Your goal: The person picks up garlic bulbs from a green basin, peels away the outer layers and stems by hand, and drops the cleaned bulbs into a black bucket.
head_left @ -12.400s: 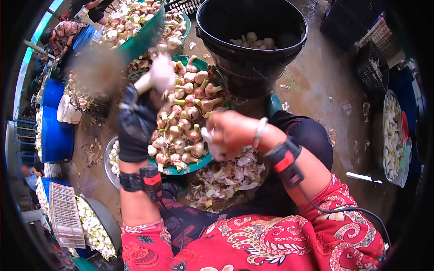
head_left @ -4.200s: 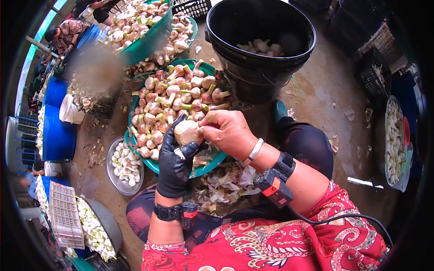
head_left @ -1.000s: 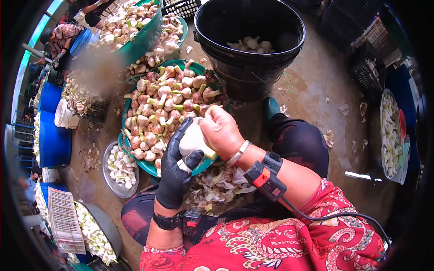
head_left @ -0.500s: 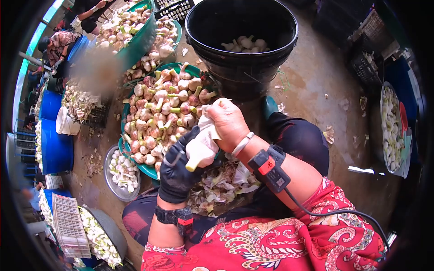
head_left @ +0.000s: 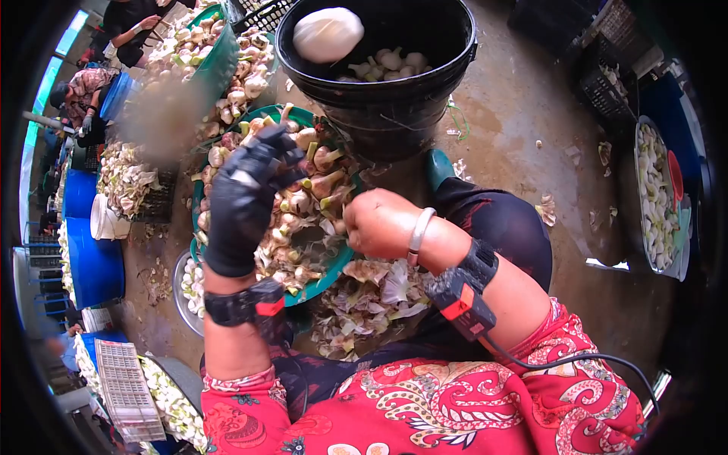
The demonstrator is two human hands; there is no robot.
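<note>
A blurred white garlic bulb [head_left: 327, 35] is in the air at the mouth of the black bucket [head_left: 371, 114], touching neither hand. My left hand [head_left: 244, 201], in a black glove, is raised over the green basin [head_left: 334, 277] with its fingers apart and nothing in them. Bare and closed, my right hand [head_left: 383, 224] is at the basin's right side; what its fingers hold, if anything, is hidden. Unpeeled garlic bulbs [head_left: 292, 203] with cut stems fill the basin. More white bulbs [head_left: 390, 64] lie inside the bucket.
Loose garlic skins [head_left: 371, 307] are heaped below my hands. A metal bowl [head_left: 187, 303] of peeled garlic is partly behind my left arm. Blue tubs [head_left: 95, 258] and a white pail [head_left: 108, 218] stand left. At right is a tray [head_left: 656, 262] of garlic. Other people [head_left: 83, 95] sit far left.
The garlic bulb has left my hands and is now over the bucket. My left hand has moved up and left and opened. My right hand has come down slightly.
</note>
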